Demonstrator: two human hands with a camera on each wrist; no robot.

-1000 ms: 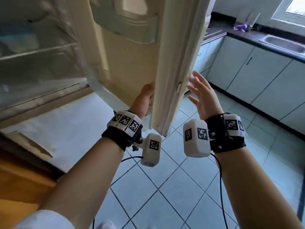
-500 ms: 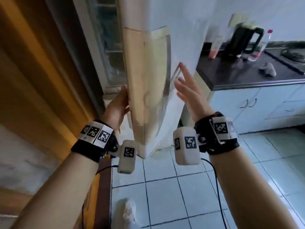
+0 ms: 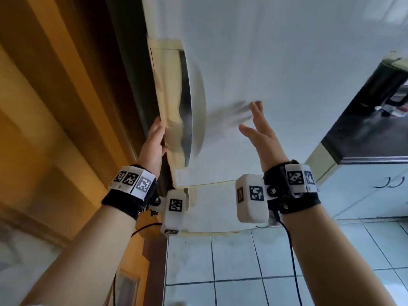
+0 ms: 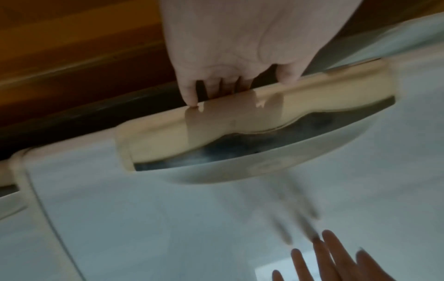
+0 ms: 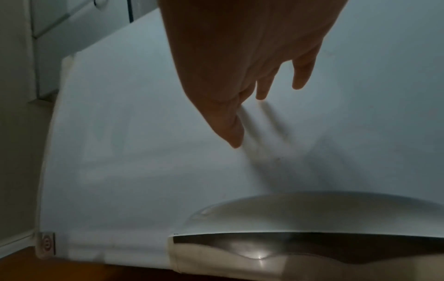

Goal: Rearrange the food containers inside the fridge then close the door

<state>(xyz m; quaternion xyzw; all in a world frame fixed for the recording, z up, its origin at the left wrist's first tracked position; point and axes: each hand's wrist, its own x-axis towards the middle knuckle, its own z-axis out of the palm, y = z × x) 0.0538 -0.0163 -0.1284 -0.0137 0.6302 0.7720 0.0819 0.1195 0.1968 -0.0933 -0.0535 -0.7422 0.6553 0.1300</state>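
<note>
The white fridge door (image 3: 276,62) stands almost flush with the fridge, leaving only a thin dark gap at its left edge. A cream recessed handle (image 3: 174,96) runs down that edge. My left hand (image 3: 157,138) lies along the side of the handle (image 4: 240,117), its fingers reaching behind the rim. My right hand (image 3: 257,129) is spread, with straight fingertips (image 5: 236,140) at the door's face (image 5: 120,152). The fridge's inside and the food containers are hidden.
A brown wooden frame (image 3: 55,107) stands close on the left. The fridge's lower door (image 3: 216,206) sits below my wrists. At the right are a black counter (image 3: 364,133), white cabinets (image 3: 375,191) and a tiled floor (image 3: 242,261).
The door has swung from wide open to nearly shut, so the shelves are out of sight. My left hand went with its edge. My right hand came onto the door's face.
</note>
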